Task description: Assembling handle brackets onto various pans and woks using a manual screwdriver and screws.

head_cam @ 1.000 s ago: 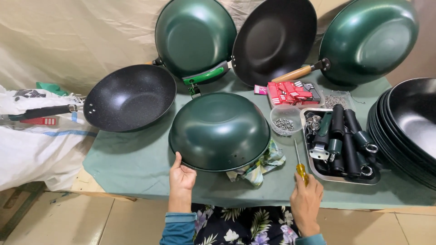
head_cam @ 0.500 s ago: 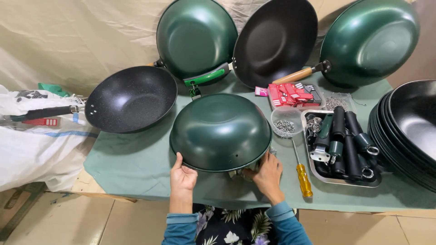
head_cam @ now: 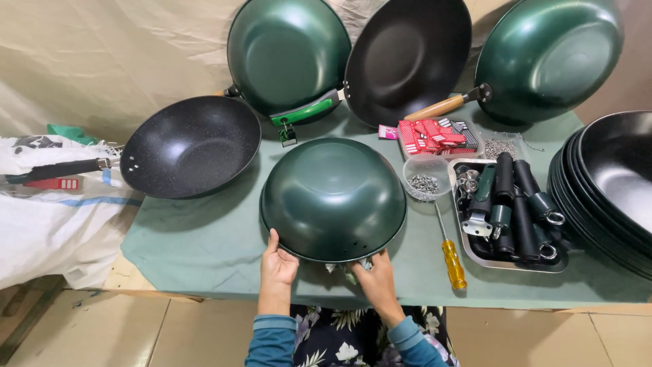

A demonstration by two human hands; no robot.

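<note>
Upturned green wok [head_cam: 333,197] sits at the table's near middle. Your left hand [head_cam: 278,264] and right hand [head_cam: 375,273] grip its near rim, so you're likely positioning it; next probably needs the yellow-handled screwdriver [head_cam: 451,257], right. Steel tray [head_cam: 516,262] holds black handles; clear cup [head_cam: 426,178] holds screws.
</note>
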